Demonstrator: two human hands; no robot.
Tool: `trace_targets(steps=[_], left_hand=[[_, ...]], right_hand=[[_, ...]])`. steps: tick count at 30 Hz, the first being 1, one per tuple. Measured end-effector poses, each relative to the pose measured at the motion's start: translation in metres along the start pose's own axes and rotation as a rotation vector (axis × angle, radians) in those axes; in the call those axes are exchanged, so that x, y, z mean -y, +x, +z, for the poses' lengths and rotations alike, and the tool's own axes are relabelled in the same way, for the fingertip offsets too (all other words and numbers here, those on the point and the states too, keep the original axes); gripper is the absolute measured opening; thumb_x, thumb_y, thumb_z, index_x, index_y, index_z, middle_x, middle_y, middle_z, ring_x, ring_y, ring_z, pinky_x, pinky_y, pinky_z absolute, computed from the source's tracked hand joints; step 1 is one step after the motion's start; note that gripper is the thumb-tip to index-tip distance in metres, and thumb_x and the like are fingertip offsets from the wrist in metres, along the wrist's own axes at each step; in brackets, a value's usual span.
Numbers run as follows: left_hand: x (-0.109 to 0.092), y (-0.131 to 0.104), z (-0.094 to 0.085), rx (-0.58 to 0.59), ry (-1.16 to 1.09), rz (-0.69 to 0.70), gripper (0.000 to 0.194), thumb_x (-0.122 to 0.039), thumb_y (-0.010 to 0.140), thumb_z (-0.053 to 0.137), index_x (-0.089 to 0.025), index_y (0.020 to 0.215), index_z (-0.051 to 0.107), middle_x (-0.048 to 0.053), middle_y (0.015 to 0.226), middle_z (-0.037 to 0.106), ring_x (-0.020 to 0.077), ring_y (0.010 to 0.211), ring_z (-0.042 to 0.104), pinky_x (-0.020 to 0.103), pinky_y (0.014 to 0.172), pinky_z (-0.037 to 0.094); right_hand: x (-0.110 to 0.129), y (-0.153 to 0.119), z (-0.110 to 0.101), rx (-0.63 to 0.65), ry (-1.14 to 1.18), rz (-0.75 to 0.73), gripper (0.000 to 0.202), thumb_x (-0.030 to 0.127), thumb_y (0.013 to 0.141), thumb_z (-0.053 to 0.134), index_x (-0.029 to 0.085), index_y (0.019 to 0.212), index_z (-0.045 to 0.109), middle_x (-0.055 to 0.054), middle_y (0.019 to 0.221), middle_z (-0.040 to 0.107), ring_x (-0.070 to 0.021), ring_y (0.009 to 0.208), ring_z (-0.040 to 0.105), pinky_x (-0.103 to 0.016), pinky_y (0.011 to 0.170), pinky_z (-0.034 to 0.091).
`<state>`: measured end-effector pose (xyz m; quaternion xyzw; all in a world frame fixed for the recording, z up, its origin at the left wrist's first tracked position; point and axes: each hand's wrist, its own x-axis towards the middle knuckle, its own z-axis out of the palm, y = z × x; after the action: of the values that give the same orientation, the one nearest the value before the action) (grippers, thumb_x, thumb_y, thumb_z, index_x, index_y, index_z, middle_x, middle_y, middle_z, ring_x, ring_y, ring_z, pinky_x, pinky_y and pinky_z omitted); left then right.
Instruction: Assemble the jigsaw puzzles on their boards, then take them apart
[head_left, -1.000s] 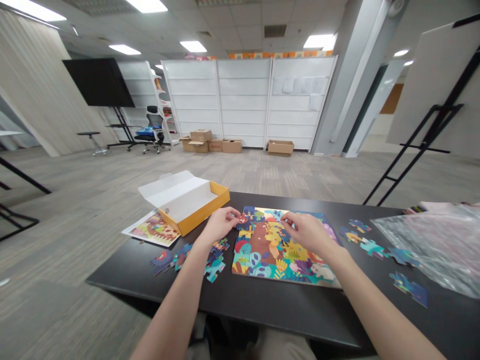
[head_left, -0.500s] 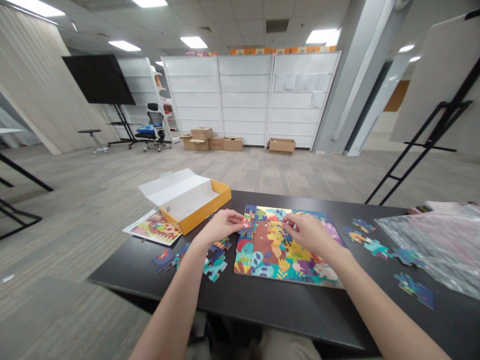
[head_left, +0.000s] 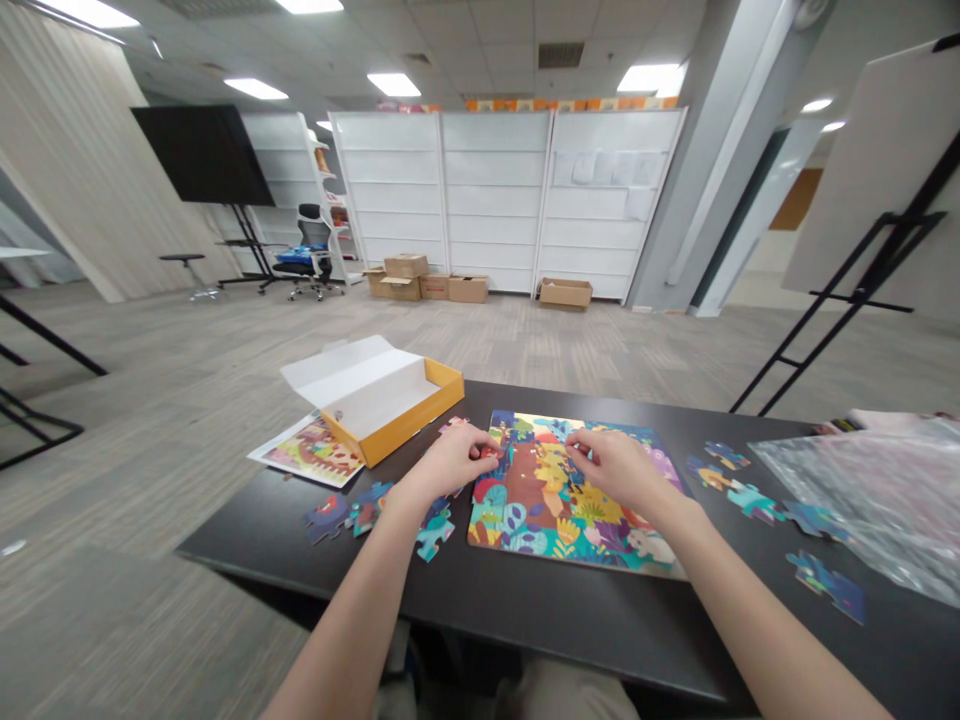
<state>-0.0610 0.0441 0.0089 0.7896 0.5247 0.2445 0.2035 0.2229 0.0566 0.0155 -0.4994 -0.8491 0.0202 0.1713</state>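
Note:
A colourful jigsaw puzzle lies in its flat tray on the black table, mostly filled with animals and plants. At its upper left edge my left hand is closed, thumb and fingertips pinching what looks like a reddish puzzle piece, partly hidden. My right hand rests over the upper middle of the picture. Its thumb and index finger are pressed together; anything between them is too small to make out. Loose pieces lie left of the tray, some behind my left forearm, and others lie to the right.
An open yellow box with a white lid stands at the table's back left edge, partly over a printed picture sheet. A clear plastic bag covers the right end. Beyond the table are carpeted floor, cardboard boxes and white shelving.
My left hand has shifted slightly, its fingers curling in more at the puzzle's left edge. A pink piece behind that hand now shows. My right hand stays nearly in place.

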Motion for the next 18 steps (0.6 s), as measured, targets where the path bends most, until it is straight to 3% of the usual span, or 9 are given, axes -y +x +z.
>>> trace_targets(steps=[6, 9, 11, 13, 15, 18], left_hand=[[-0.007, 0.000, 0.004, 0.029, 0.064, 0.060, 0.019, -0.022, 0.083, 0.065, -0.021, 0.097, 0.078, 0.008, 0.103, 0.072, 0.0249, 0.098, 0.066, 0.034, 0.090, 0.050], [-0.009, -0.010, -0.004, -0.020, 0.120, 0.054, 0.024, -0.023, 0.083, 0.065, -0.022, 0.105, 0.076, 0.009, 0.112, 0.070, 0.0264, 0.106, 0.064, 0.036, 0.098, 0.048], [-0.010, -0.022, -0.019, -0.072, 0.153, 0.005, 0.028, -0.024, 0.083, 0.065, -0.022, 0.109, 0.073, 0.009, 0.116, 0.070, 0.0260, 0.105, 0.065, 0.035, 0.097, 0.047], [-0.008, -0.039, -0.042, -0.078, 0.195, -0.097, 0.027, -0.025, 0.082, 0.063, -0.022, 0.107, 0.073, 0.007, 0.107, 0.072, 0.0244, 0.092, 0.068, 0.032, 0.085, 0.050], [-0.004, -0.059, -0.068, -0.047, 0.266, -0.230, 0.019, -0.027, 0.081, 0.062, -0.024, 0.096, 0.074, 0.003, 0.087, 0.073, 0.0233, 0.080, 0.068, 0.030, 0.073, 0.048], [0.010, -0.090, -0.101, -0.016, 0.423, -0.433, 0.008, -0.023, 0.071, 0.065, -0.025, 0.075, 0.072, 0.001, 0.073, 0.071, 0.0232, 0.073, 0.066, 0.029, 0.064, 0.043]], right_hand=[[0.001, 0.001, -0.001, 0.008, -0.002, 0.004, 0.021, 0.026, 0.094, 0.052, 0.025, 0.094, 0.072, -0.002, 0.073, 0.073, -0.0193, 0.068, 0.066, -0.026, 0.059, 0.034], [0.001, 0.001, -0.002, 0.007, -0.002, 0.011, 0.020, 0.026, 0.094, 0.052, 0.025, 0.095, 0.072, -0.002, 0.076, 0.075, -0.0192, 0.067, 0.066, -0.026, 0.059, 0.034], [0.000, 0.000, -0.002, 0.008, 0.005, 0.011, 0.020, 0.027, 0.094, 0.052, 0.025, 0.095, 0.072, -0.002, 0.079, 0.076, -0.0190, 0.067, 0.066, -0.026, 0.059, 0.034], [0.000, 0.000, -0.002, 0.009, 0.006, 0.014, 0.020, 0.028, 0.094, 0.052, 0.025, 0.095, 0.072, -0.002, 0.082, 0.077, -0.0192, 0.068, 0.067, -0.027, 0.060, 0.035], [-0.001, 0.000, -0.002, 0.013, -0.001, 0.012, 0.020, 0.028, 0.094, 0.052, 0.025, 0.096, 0.072, -0.003, 0.084, 0.077, -0.0199, 0.071, 0.068, -0.027, 0.062, 0.037], [0.000, 0.000, -0.003, 0.013, -0.026, 0.011, 0.021, 0.028, 0.094, 0.052, 0.025, 0.097, 0.073, -0.003, 0.084, 0.077, -0.0202, 0.072, 0.068, -0.027, 0.062, 0.037]])
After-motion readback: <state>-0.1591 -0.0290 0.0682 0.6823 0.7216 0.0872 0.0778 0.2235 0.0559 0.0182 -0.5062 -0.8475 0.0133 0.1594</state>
